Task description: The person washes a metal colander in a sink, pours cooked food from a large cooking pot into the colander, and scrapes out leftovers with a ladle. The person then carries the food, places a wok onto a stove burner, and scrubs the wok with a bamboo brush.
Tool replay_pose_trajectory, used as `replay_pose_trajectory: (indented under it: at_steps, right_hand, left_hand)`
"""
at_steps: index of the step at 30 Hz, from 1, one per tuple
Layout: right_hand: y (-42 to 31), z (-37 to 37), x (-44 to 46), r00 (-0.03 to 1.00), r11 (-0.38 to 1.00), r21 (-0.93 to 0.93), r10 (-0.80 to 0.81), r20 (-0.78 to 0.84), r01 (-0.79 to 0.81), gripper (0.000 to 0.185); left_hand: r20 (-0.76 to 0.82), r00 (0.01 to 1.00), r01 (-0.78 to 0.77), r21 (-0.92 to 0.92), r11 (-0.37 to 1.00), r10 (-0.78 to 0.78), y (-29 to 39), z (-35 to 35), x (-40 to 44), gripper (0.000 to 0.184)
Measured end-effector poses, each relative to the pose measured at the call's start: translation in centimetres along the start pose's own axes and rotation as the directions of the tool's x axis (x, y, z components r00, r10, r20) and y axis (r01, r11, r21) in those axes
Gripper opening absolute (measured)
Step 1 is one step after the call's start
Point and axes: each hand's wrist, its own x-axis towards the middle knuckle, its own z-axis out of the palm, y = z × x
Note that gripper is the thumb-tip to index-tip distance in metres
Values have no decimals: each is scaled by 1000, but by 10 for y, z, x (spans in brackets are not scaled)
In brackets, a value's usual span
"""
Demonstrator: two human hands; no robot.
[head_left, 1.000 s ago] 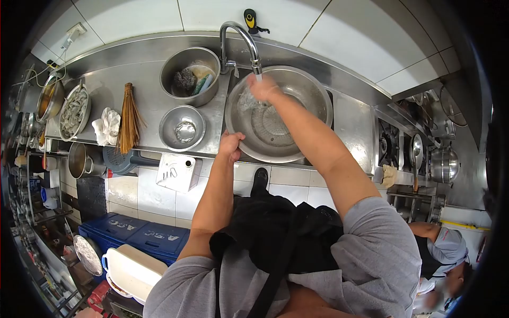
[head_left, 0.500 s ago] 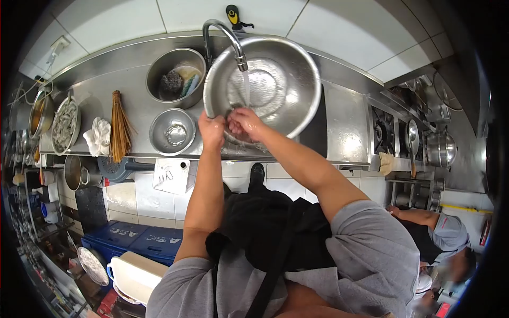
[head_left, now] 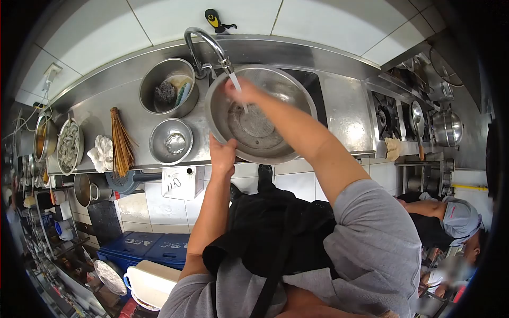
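A large stainless steel basin (head_left: 305, 98) sits under the faucet (head_left: 225, 63), tilted compared with the counter. Water pours from the faucet into it, and a little water lies on its bottom. My left hand (head_left: 223, 153) grips the basin's near-left rim. Inside the basin, close to the far-left wall and beside the stream, my right hand (head_left: 239, 90) is smeared by motion. Whether its fingers hold anything is hidden by the blur.
Left of the basin are a deep pot (head_left: 185, 108) with scrubbing pads and a small metal bowl (head_left: 156, 143). Further left lie a stick brush (head_left: 121, 143), a white cloth (head_left: 101, 153) and a filled bowl (head_left: 79, 151). A stove (head_left: 384, 119) and another person (head_left: 458, 217) are at right.
My right hand has moved from the near rim to the far-left inside of the basin. The basin's near side now sits lower, toward me. My left hand stays at the rim.
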Motion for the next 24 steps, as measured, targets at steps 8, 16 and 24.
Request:
replay_pose_trajectory:
  at_steps: [8,16,24]
  right_hand:
    - [-90,-9,-27,923,707,-656,12,384,264,28]
    - [-86,-64,-26,770,578,-763,335,544,288,25]
    - [-94,-52,-10,826,548,-674,-58,560,496,26]
  left_hand:
    - [38,996,-87,645,759,82,28,-17,36,66]
    - [-32,964,-129,814,567,264,43,20,73,54]
    - [-129,941,-167,629,759,314,18,23,73,54]
